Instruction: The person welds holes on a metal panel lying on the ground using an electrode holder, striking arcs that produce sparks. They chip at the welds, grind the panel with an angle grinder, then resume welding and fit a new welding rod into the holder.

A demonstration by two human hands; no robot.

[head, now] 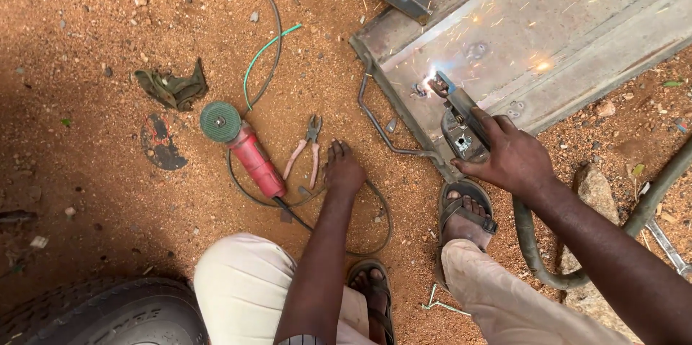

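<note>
The right hand (513, 160) grips a welding holder (461, 125), sparking on the metal sheet (548, 35); the weld seems barely begun. The left hand (343, 170) rests spread on sand by pliers (308, 149).

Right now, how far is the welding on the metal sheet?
In hand: the right hand holds the electrode holder at the grey metal sheet, and sparks fly near its edge. The left hand rests on the sand beside the pliers. The red grinder lies unused. Finished and remaining seams cannot be told.
</note>
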